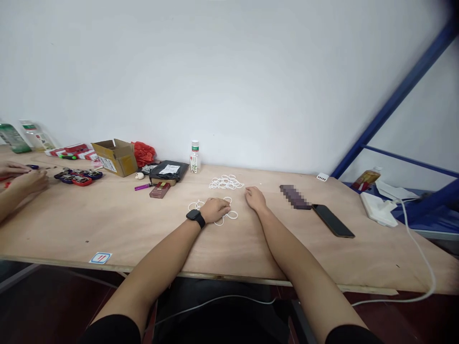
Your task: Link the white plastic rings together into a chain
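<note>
My left hand (215,209), with a black watch at the wrist, lies palm down over a small group of white rings (233,215). Its fingers rest stretched over them and cover part of the group. My right hand (255,198) is on the table with its fingers curled in, just right of a larger heap of white rings (224,182). Whether anything is inside those curled fingers is hidden. The rings look thin and loop-shaped, several lying across one another.
Left of the rings are a dark red box (159,190), a purple lighter (143,187), a black parcel (168,170) and a carton (116,157). A bottle (194,156) stands behind. Phone (333,220) and charger cable (419,248) lie right. Another person's hands (30,181) work far left.
</note>
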`<action>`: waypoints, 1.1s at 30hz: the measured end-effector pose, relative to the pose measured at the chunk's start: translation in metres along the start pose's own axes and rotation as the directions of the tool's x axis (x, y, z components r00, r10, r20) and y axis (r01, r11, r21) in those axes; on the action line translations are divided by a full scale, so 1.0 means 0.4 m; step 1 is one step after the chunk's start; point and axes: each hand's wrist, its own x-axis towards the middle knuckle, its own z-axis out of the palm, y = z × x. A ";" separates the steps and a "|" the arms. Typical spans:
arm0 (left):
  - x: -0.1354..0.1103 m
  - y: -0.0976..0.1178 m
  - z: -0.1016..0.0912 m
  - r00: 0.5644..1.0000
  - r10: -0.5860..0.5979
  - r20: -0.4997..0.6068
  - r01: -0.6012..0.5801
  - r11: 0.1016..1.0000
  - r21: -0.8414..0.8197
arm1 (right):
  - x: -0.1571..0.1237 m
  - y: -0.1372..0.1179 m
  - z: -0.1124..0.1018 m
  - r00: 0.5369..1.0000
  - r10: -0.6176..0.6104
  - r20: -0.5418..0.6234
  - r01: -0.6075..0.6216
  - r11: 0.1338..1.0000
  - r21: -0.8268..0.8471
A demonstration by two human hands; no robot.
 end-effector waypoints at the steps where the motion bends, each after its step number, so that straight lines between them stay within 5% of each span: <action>1: 0.000 0.002 0.001 1.000 -0.012 -0.009 0.012 1.000 0.008 | 0.010 0.004 0.002 1.000 -0.001 0.021 0.002 1.000 -0.013; 9: -0.005 0.018 -0.007 0.991 -0.079 -0.105 0.077 0.997 -0.023 | 0.062 -0.035 0.028 0.992 0.059 0.108 -0.040 0.985 -0.171; 20: -0.001 0.009 -0.006 0.982 -0.116 -0.150 0.112 0.993 -0.037 | -0.036 -0.051 -0.001 0.999 -0.028 0.016 0.029 0.998 -0.048; 27: 0.000 0.005 -0.001 0.953 -0.212 -0.216 0.216 0.976 -0.005 | -0.097 -0.132 -0.006 0.976 -0.164 -0.146 0.210 0.892 0.399; 33: 0.003 0.000 -0.006 0.957 -0.124 -0.261 0.121 0.992 -0.024 | -0.112 -0.181 0.023 0.983 -0.175 -0.051 0.158 0.679 0.717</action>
